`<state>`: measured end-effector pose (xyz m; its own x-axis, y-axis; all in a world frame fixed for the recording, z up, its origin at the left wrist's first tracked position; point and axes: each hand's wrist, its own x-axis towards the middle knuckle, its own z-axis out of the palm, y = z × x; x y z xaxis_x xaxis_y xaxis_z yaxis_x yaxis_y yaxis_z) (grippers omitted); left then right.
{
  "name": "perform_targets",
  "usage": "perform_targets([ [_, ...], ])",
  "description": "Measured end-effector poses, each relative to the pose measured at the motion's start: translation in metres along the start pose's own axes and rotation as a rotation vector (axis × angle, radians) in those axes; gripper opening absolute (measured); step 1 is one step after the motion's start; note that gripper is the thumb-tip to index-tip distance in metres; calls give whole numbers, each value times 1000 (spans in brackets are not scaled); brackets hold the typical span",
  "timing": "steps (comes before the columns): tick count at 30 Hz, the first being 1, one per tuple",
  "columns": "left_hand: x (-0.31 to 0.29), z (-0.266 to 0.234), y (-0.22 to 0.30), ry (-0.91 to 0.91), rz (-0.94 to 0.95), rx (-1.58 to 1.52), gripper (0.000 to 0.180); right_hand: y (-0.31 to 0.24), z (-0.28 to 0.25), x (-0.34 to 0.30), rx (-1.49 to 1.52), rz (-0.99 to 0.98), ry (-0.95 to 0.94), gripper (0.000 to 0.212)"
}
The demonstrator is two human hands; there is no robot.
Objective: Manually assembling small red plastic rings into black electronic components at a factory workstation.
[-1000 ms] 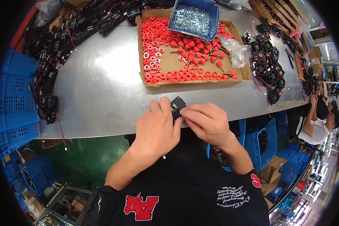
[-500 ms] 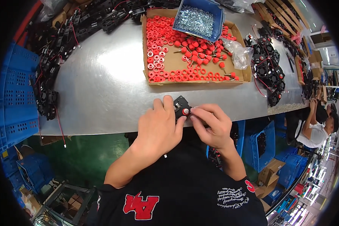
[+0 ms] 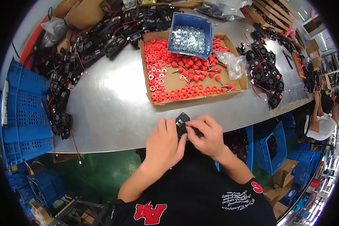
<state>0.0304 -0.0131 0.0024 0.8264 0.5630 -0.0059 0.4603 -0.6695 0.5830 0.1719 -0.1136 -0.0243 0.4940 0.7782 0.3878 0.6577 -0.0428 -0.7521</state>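
Observation:
A small black plastic part (image 3: 182,118) with a light metal piece on its face is held at the front of the metal table. My left hand (image 3: 162,145) is closed round its left side, thumb at the lower edge. At the part's right side my right hand (image 3: 208,138) pinches thumb and forefinger together against its face. Whatever sits between those fingertips is hidden. Beyond my hands stands a shallow cardboard tray (image 3: 199,98) with red rings (image 3: 177,93) and red-headed pieces with thin metal stems (image 3: 194,71).
A blue bin of small metal pieces (image 3: 190,39) rests on the tray's far side, beside a clear plastic bag (image 3: 233,66). Black fan assemblies with wires lie left (image 3: 60,120) and right (image 3: 265,75). A blue crate (image 3: 26,113) stands at left. Another person (image 3: 322,124) works at far right.
My right fingers have moved over the part's face, covering the red ring and screw head seen there before. The whole view has shifted, with the table and tray appearing lower.

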Motion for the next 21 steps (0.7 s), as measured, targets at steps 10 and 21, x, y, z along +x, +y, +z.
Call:
perform_targets([
  [10,0,-2,11,-76,-43,90,42,44,-28,213,-843,-566,56,15],
  [21,0,2,9,-69,-66,67,42,42,-11,254,-1080,-265,-586,11],
])
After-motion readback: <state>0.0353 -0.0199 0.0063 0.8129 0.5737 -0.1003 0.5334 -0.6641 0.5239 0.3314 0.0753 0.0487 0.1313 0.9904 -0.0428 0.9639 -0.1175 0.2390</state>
